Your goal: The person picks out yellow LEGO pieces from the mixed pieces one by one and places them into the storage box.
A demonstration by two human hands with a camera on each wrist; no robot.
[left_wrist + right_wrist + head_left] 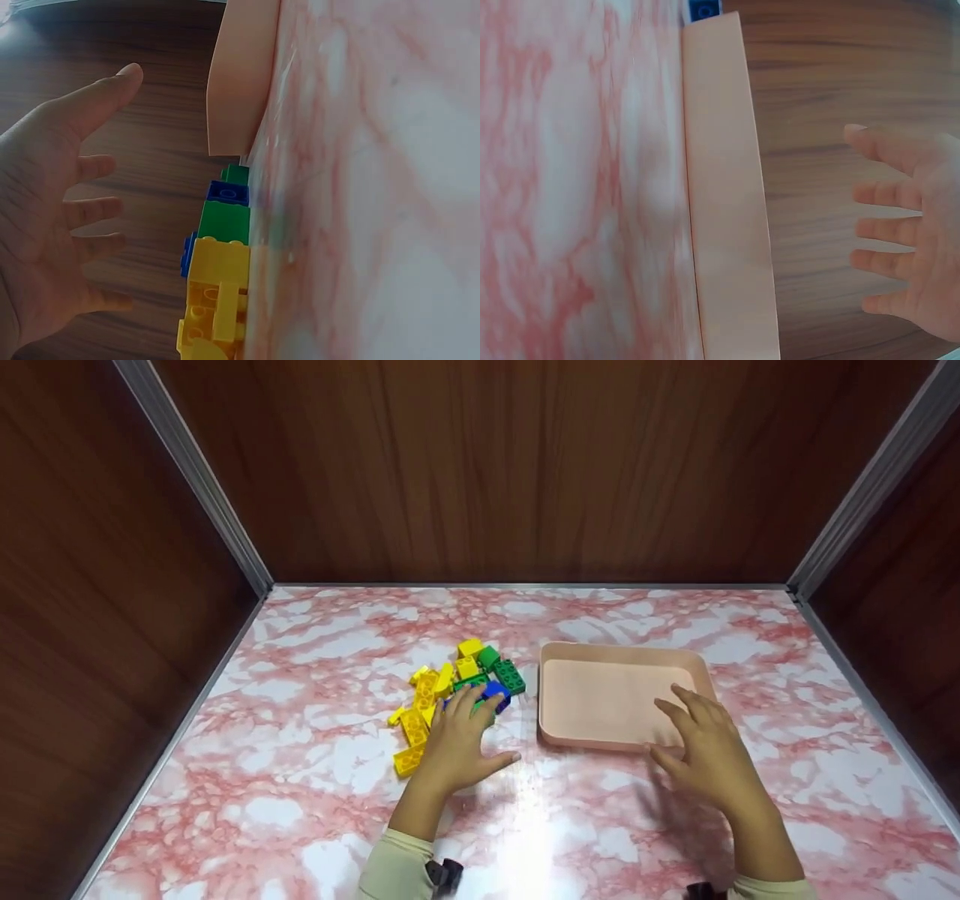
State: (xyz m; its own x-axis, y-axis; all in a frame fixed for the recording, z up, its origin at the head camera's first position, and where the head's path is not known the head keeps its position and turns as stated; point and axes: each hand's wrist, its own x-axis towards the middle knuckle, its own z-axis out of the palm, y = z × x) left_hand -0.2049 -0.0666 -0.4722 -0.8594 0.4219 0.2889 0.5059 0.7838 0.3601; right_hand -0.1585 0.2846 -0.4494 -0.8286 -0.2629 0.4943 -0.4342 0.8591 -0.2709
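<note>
In the head view the left hand [459,746] is over a loose pile of yellow, green and blue bricks, fingers spread. The left wrist view shows a gap between that hand [52,217] and the bricks, among them a yellow brick [219,260] and a green brick [225,222]. A shallow peach tray [615,701] with nothing in it lies right of the pile. Over its right front corner is the right hand [709,750], fingers apart and holding nothing. From the right wrist, this hand [911,232] stands clear of the tray's side wall [727,187].
The bricks and tray lie on a red-and-white marbled table [300,795]. A brown wood-grain panel [525,472] rises behind it, with similar panels at the left [112,622] and right [900,547]. Metal strips line the table's back and side edges.
</note>
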